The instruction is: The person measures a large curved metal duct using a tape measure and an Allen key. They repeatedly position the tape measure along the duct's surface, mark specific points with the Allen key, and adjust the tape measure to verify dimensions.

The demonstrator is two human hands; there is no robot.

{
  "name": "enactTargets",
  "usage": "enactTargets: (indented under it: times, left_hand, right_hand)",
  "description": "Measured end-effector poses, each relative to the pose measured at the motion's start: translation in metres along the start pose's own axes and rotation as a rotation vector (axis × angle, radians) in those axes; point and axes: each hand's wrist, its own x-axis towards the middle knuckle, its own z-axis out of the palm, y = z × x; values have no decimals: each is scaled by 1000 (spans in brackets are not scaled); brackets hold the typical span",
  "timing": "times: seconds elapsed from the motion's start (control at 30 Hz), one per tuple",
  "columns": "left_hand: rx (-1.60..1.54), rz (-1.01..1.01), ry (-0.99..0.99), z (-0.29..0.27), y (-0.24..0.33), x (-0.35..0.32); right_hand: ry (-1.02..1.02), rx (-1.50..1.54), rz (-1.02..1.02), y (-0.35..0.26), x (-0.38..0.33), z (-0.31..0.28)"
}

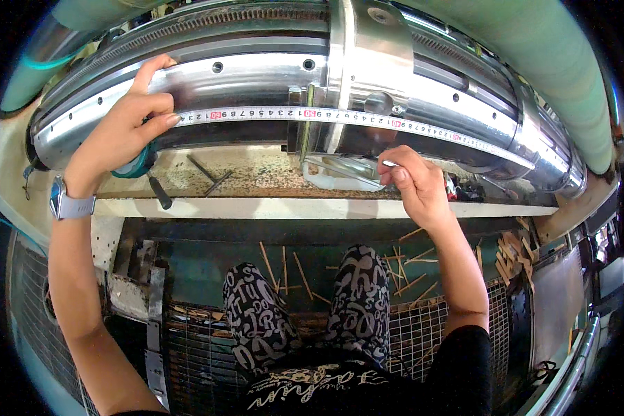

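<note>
From my remote seat I see the left hand (130, 128), thumb and curled fingers pinching a narrow white measuring tape (270, 113), forefinger stretched onto a polished silvery steel cylinder (263, 69). The tape's face shows upside-down black numerals and small red blocks; it runs rightward along the cylinder's front, across a broad steel collar (374, 52). Below the tape, I see the right hand (421, 186) clenched around what looks like a slim pale rod (389, 164), mostly hidden by fingers.

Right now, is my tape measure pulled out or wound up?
Pulled out: its white tape stretches along the metal roller, rightward from your left hand.
</note>
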Motion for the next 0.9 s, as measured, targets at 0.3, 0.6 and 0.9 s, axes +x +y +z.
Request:
enactTargets:
  times: [0.3,0.6,0.9]
  left_hand:
    - [-33,-37,4,0,6,-2]
    - [-39,-2,11,2,5,-1]
    - [-5,80,65,3,4,-1]
  right_hand:
    - [-44,302,270,-8,15,-6]
    - [206,382,426,-22,15,0]
    - [0,782,292,-3,-4,-20]
